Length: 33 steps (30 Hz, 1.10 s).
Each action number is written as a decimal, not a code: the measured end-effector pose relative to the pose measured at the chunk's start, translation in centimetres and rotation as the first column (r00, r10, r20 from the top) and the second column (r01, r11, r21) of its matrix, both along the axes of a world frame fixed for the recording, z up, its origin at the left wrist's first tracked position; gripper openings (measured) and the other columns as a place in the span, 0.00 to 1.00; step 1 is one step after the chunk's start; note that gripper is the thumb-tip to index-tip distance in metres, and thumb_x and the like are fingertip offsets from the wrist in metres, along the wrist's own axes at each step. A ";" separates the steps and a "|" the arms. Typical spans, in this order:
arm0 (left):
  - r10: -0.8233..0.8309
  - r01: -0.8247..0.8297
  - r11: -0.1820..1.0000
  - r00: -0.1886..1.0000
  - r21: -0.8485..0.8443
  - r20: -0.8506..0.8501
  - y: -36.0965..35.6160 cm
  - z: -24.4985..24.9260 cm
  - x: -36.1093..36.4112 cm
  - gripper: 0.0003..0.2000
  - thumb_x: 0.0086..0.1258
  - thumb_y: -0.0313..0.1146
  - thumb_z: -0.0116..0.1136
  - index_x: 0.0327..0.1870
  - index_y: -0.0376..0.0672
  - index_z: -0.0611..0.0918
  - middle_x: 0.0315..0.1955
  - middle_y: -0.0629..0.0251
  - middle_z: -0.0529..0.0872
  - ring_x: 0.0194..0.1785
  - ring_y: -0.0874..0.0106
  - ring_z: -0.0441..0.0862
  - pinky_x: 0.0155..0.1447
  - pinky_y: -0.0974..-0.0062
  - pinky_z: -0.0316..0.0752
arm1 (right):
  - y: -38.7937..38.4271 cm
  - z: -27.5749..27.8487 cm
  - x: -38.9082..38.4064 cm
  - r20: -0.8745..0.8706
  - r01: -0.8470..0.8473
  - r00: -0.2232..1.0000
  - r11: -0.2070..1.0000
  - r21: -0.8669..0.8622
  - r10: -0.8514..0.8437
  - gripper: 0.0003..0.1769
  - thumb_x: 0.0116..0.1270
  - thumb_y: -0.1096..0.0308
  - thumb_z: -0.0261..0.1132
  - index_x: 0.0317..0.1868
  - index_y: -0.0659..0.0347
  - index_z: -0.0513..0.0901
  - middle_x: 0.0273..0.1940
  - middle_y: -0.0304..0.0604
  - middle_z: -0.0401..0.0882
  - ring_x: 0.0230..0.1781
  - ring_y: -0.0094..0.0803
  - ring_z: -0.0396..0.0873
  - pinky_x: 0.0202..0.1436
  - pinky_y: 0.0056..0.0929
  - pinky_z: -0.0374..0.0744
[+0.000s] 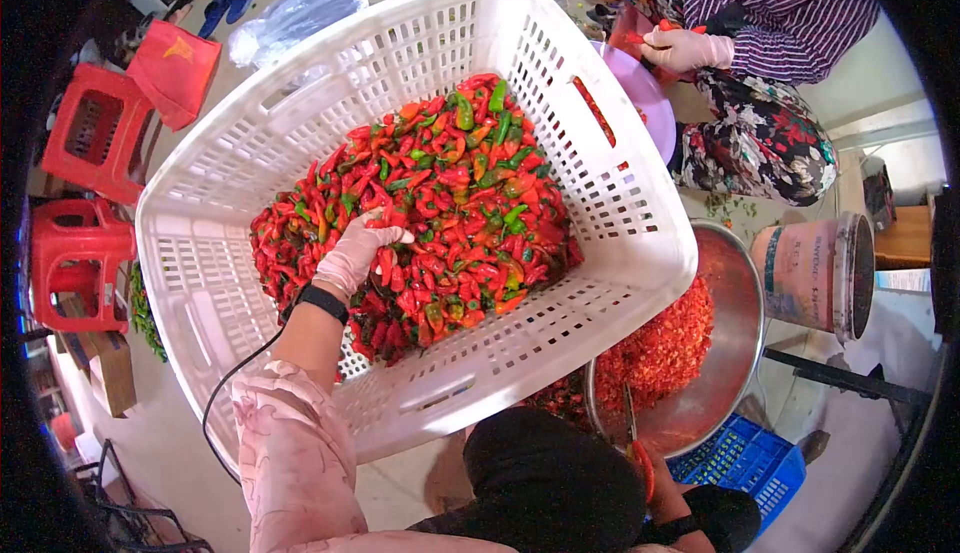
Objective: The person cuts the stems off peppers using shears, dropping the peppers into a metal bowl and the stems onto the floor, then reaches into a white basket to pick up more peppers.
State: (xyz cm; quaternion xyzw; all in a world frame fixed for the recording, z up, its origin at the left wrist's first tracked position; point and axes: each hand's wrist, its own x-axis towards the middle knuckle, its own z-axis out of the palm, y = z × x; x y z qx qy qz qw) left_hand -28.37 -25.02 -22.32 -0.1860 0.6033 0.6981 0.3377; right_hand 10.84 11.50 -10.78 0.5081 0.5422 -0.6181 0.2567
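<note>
A big white plastic basket is tilted toward me and holds a heap of red, orange and green chili peppers. My left hand, in a pale glove with a black wristband and a pink patterned sleeve, lies palm-down on the near left of the heap, its fingers curled around a few peppers. My right hand is out of sight. Below the basket's right corner stands a steel bowl of chopped red chili. A thin metal tool with a red handle rests at its near edge.
Another person in a striped top and floral trousers sits at the far right, their gloved hand over a purple bowl. Red stools stand at the left, a blue crate and a bucket at the right.
</note>
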 end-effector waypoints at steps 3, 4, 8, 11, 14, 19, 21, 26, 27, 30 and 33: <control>-0.053 0.049 0.993 0.998 0.109 0.030 0.1 0.2 0.6 0.20 0.56 0.22 0.59 0.51 0.39 0.72 0.30 0.64 0.82 0.20 0.77 0.73 0.23 0.78 0.69 | 0.1 0.0 -0.2 0.058 0.106 0.993 0.994 -0.035 -0.104 0.17 0.56 0.76 0.63 0.42 0.49 0.69 0.24 0.32 0.68 0.15 0.22 0.66 0.13 0.20 0.63; -0.053 0.049 0.993 0.998 0.109 0.029 0.4 0.0 0.7 0.20 0.56 0.22 0.59 0.51 0.39 0.72 0.30 0.64 0.82 0.20 0.77 0.73 0.23 0.78 0.69 | 0.0 0.1 -0.2 0.058 0.106 0.993 0.994 -0.035 -0.103 0.17 0.56 0.76 0.63 0.42 0.49 0.69 0.24 0.32 0.68 0.15 0.22 0.66 0.13 0.20 0.63; -0.057 0.058 0.998 0.998 0.019 -0.030 1.7 -1.1 1.4 0.19 0.52 0.24 0.64 0.46 0.42 0.73 0.26 0.71 0.79 0.21 0.79 0.73 0.22 0.80 0.67 | 0.1 -0.6 0.2 0.004 0.029 1.000 1.000 0.010 -0.029 0.16 0.57 0.74 0.64 0.44 0.52 0.70 0.27 0.31 0.69 0.19 0.21 0.67 0.17 0.19 0.66; 0.079 -0.078 0.984 0.997 -0.160 -0.001 1.4 -0.8 1.0 0.29 0.47 0.27 0.70 0.51 0.38 0.68 0.28 0.66 0.80 0.26 0.78 0.76 0.26 0.78 0.70 | 0.1 -0.2 0.1 0.017 0.044 0.999 0.999 0.010 -0.044 0.17 0.57 0.74 0.64 0.45 0.54 0.70 0.29 0.31 0.69 0.25 0.20 0.68 0.22 0.19 0.68; 0.133 -0.144 0.930 0.990 -0.338 -0.055 0.4 -1.2 0.5 0.32 0.43 0.26 0.72 0.52 0.34 0.69 0.29 0.63 0.80 0.33 0.75 0.77 0.38 0.78 0.73 | 0.1 -0.4 0.0 0.065 0.171 0.983 0.985 -0.020 -0.169 0.17 0.56 0.75 0.64 0.46 0.57 0.70 0.30 0.31 0.69 0.28 0.20 0.69 0.26 0.19 0.70; -0.631 0.423 0.712 0.736 -0.561 -0.246 1.2 -1.3 2.6 0.16 0.47 0.32 0.69 0.37 0.42 0.81 0.34 0.62 0.83 0.38 0.69 0.80 0.46 0.74 0.74 | 1.1 -2.3 1.8 0.032 0.213 0.977 0.974 -0.076 -0.211 0.17 0.56 0.75 0.64 0.47 0.59 0.71 0.31 0.31 0.70 0.30 0.21 0.69 0.29 0.19 0.71; -0.851 0.416 0.461 0.456 -0.784 -0.259 2.4 -1.2 3.3 0.19 0.48 0.32 0.65 0.45 0.50 0.79 0.35 0.56 0.82 0.39 0.61 0.80 0.45 0.68 0.74 | 0.7 -1.3 0.9 0.056 0.187 0.982 0.979 -0.077 -0.183 0.18 0.57 0.75 0.64 0.47 0.58 0.70 0.31 0.31 0.70 0.29 0.21 0.70 0.29 0.19 0.71; -0.965 0.352 0.049 0.259 -0.935 0.047 4.7 -1.1 3.3 0.22 0.49 0.32 0.62 0.50 0.51 0.76 0.33 0.53 0.81 0.38 0.57 0.79 0.43 0.66 0.74 | -0.3 0.6 -1.3 0.094 0.186 0.979 0.982 -0.041 -0.181 0.16 0.57 0.74 0.63 0.46 0.56 0.70 0.29 0.32 0.70 0.27 0.22 0.70 0.26 0.20 0.71; -0.941 0.275 0.153 0.333 -0.949 -0.055 4.5 -1.6 3.1 0.21 0.49 0.32 0.63 0.49 0.51 0.77 0.31 0.52 0.81 0.37 0.57 0.79 0.42 0.65 0.73 | -0.3 0.8 -1.5 0.141 0.221 0.967 0.973 -0.059 -0.211 0.15 0.58 0.73 0.63 0.45 0.55 0.70 0.28 0.32 0.70 0.25 0.22 0.70 0.24 0.21 0.70; -0.798 0.180 0.417 0.541 -0.891 -0.264 3.5 -2.4 2.1 0.15 0.52 0.34 0.63 0.42 0.46 0.79 0.24 0.56 0.81 0.32 0.61 0.80 0.35 0.68 0.74 | -0.9 1.8 -2.2 0.041 -0.065 0.997 0.997 0.052 0.062 0.13 0.58 0.73 0.62 0.42 0.53 0.70 0.27 0.31 0.69 0.21 0.22 0.68 0.18 0.21 0.68; -0.164 0.166 0.985 0.985 -0.050 0.047 2.7 0.8 1.1 0.08 0.59 0.36 0.60 0.31 0.41 0.78 0.19 0.69 0.79 0.20 0.77 0.75 0.24 0.81 0.69 | -0.8 0.4 -1.3 -0.067 -0.017 0.998 0.998 0.055 0.020 0.13 0.58 0.73 0.62 0.41 0.52 0.69 0.26 0.31 0.68 0.19 0.22 0.66 0.16 0.21 0.65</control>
